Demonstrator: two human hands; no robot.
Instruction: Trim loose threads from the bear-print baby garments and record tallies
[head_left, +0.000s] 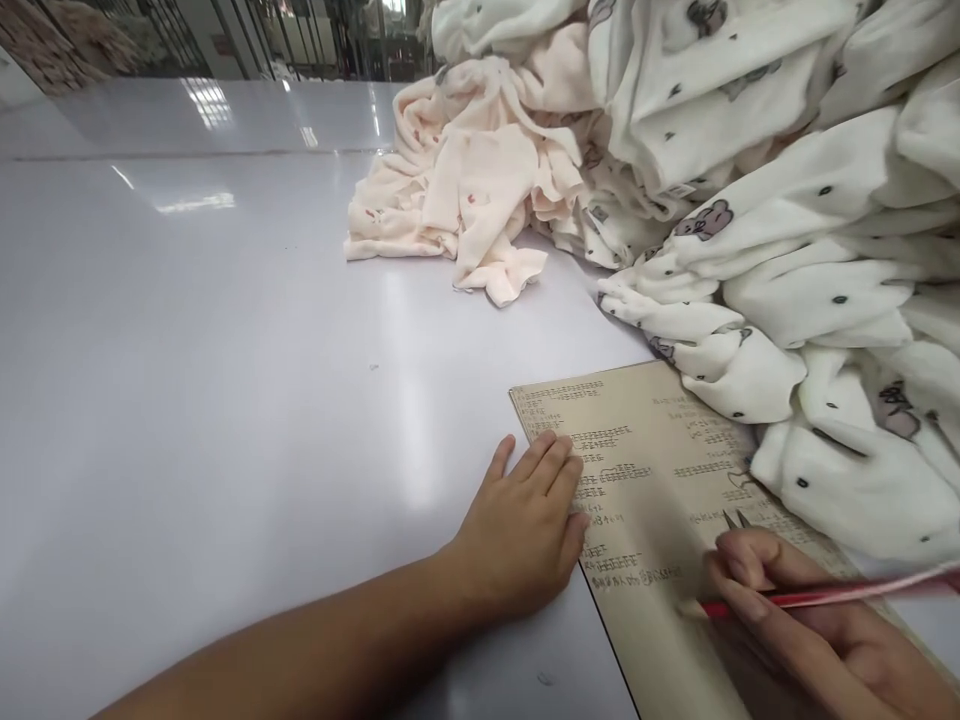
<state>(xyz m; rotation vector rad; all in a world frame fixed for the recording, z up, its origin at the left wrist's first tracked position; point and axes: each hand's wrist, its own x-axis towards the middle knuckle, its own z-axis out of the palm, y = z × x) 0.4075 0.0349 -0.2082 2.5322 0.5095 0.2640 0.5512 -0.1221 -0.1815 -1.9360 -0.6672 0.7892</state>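
Observation:
A brown sheet [637, 430] covered with rows of handwriting lies on the white table. My left hand [532, 520] rests flat across its left edge, fingers stretched out and pointing away from me. Over the lower right of the sheet, my right hand [817, 620] is closed around a red pencil [787, 600], its pale tip down near the writing. Two thin dark metal points [736, 520] stick out above the curled fingers of that hand; the rest of this tool is hidden. The right hand and pencil are slightly blurred.
White fabric pieces [810, 290] with bear prints are heaped at the right and overlap the sheet's far right edge. Pale pink fabric [480, 190] lies crumpled beside them at the back. The glossy white table [225, 380] stretches to the left.

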